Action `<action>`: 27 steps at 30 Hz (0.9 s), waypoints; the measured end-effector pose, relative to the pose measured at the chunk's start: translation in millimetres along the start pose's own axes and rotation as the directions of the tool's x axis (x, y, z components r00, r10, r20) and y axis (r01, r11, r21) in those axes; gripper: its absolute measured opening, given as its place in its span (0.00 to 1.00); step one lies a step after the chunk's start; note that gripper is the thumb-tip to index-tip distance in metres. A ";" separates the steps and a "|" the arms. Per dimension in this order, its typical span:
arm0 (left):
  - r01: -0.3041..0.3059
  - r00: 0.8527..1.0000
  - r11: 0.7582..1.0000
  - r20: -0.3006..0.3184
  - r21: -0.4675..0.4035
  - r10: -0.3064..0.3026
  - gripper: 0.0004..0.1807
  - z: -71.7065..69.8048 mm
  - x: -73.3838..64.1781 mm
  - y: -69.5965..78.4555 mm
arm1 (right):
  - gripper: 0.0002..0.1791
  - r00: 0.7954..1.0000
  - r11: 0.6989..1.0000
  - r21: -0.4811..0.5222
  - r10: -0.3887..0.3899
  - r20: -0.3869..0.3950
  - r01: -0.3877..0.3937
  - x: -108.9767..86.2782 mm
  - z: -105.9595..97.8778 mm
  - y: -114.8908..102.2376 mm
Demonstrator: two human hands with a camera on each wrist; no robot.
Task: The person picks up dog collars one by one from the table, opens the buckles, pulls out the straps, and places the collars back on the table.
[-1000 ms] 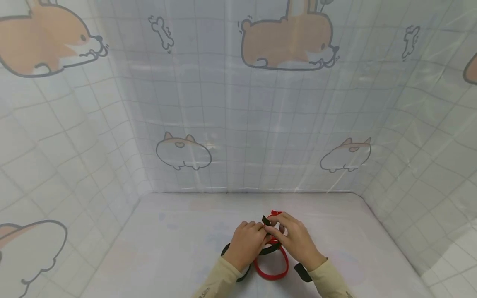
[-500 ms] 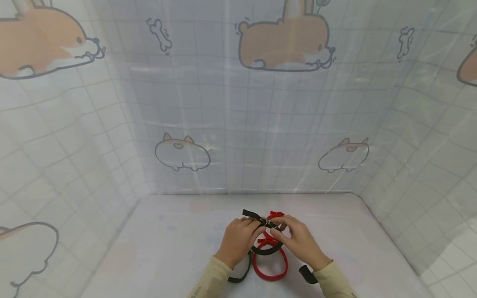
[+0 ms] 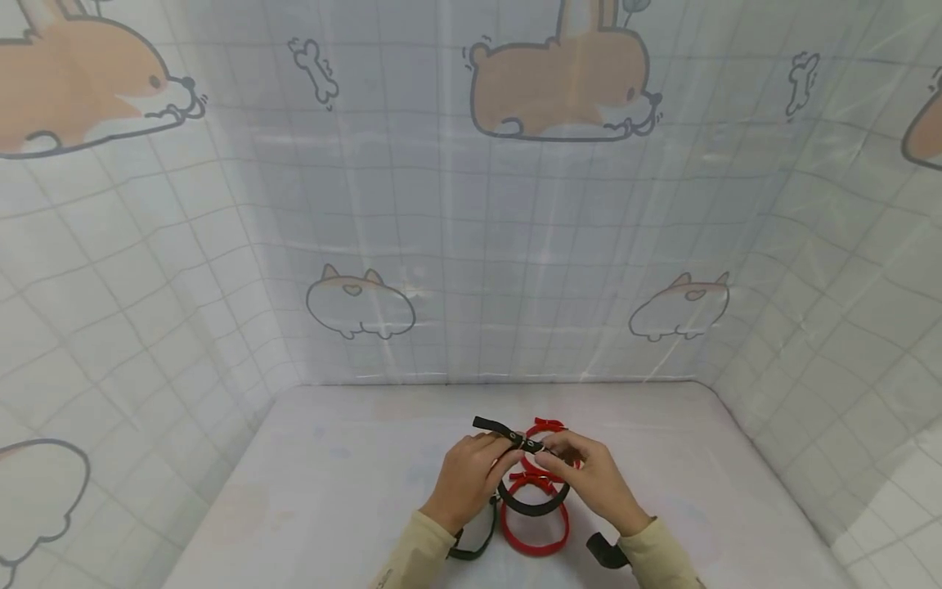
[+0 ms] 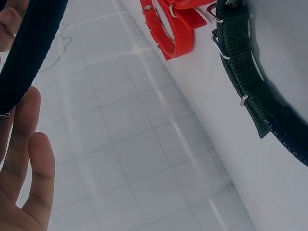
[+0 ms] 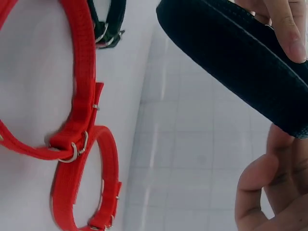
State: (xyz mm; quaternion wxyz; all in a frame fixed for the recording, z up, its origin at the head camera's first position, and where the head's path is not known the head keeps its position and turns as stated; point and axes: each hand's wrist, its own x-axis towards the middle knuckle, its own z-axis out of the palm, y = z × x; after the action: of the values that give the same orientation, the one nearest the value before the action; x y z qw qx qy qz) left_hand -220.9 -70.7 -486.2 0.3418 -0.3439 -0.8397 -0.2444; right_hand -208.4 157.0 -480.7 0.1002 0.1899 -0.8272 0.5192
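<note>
In the head view both hands hold up a black dog collar (image 3: 533,509), its loop hanging down and its strap end sticking out to the upper left. My left hand (image 3: 471,474) grips it near the metal-fitted part. On the other side, the thumb and fingers of my right hand (image 3: 592,478) pinch the band. The right wrist view shows this collar (image 5: 231,57) as a wide padded band close up. Beneath the hands lies a red collar (image 3: 535,550); a second red collar (image 5: 109,159) is behind it. A dark green collar (image 4: 240,57) lies to the left, partly covered by my left hand.
A dark curved object (image 3: 607,550) sits beside the right cuff; its kind cannot be made out. The white tabletop (image 3: 353,466) meets a tiled-pattern back sheet (image 3: 471,327) with printed dogs, and similar sheets stand at both sides.
The hands were close together over the black collar's fastening. They have drawn a little apart, and the strap end now reaches far to the left, with the loop more visible.
</note>
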 end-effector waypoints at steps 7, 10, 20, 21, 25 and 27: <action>0.014 1.000 0.999 -0.010 -0.037 -0.015 0.08 -2.3 -1.9 -0.4 | 0.10 0.997 0.996 0.077 -0.055 0.050 0.051 -3.5 -2.4 5.9; 0.027 1.000 0.999 -0.010 -0.040 -0.027 0.07 -1.8 -3.1 -2.1 | 0.12 0.995 0.996 0.074 -0.064 0.078 0.058 -4.4 -3.9 7.5; 0.002 1.000 1.000 0.009 -0.022 -0.002 0.09 -2.0 -6.2 -1.8 | 0.12 0.999 0.999 0.021 -0.026 0.030 0.025 -6.1 4.5 0.9; 0.000 1.000 1.000 0.014 -0.020 0.000 0.09 -1.9 -6.2 -1.1 | 0.12 1.000 1.000 0.009 -0.019 0.011 0.018 -6.0 6.0 -1.0; 0.002 1.000 1.000 0.030 -0.014 -0.001 0.10 -0.8 -5.0 1.3 | 0.10 0.999 1.000 0.011 0.020 -0.040 -0.020 -5.8 7.4 -13.9; 0.004 1.000 1.000 0.028 -0.018 -0.003 0.08 -0.6 -4.5 2.2 | 0.09 0.999 0.999 0.037 0.029 -0.041 -0.027 -6.3 5.4 -23.5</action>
State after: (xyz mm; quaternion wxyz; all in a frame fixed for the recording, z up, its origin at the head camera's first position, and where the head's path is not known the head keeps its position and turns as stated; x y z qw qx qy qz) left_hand -216.6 -71.5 -488.8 0.3265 -0.3489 -0.8428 -0.2478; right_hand -192.7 144.2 -466.0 0.1068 0.1693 -0.8178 0.5396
